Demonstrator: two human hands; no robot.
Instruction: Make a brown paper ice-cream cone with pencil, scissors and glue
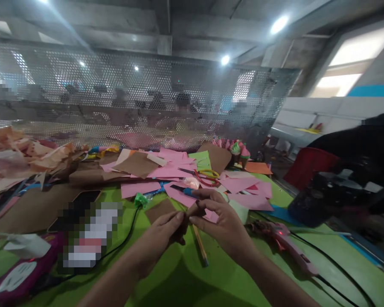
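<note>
Pinching 1 small brown bit btwn 2 hands, fingertips nearly meeting. L hand: thumb + fingers closed on it, narrow. R hand: thumb + index closed on its other side, rest of fingers loosely curled. Bit mostly hidden by fingers, exact shape n/a.

Directly under/betw hands: 1 pencil on green table, tilted, lower end twd wearer. Just past L hand: 1 brown card, flat. Just past R fingers: 1 blue-handled tool; can't tell if it touches them. Beyond that, scissors w/ red + yellow handles, can't tell if 1 pr or 2.

Far side of both hands: pink sheets, overlapping, several, no exact ct; 1 lt green sheet among them. Past R hand, farther out: cone ornaments, at least 2, rest too blurred to ct.

R of R hand: 1 pink glue gun, red light lit, cord running off twd wearer's R. Farther R: 1 dark bucket + 1 person in dark clothes.

L of L hand: 1 phone, 1 pixelated flat item near it, 1 purple power strip w/ 1 white plug. Past L hand, near brown card: 1 green scrap.
</note>
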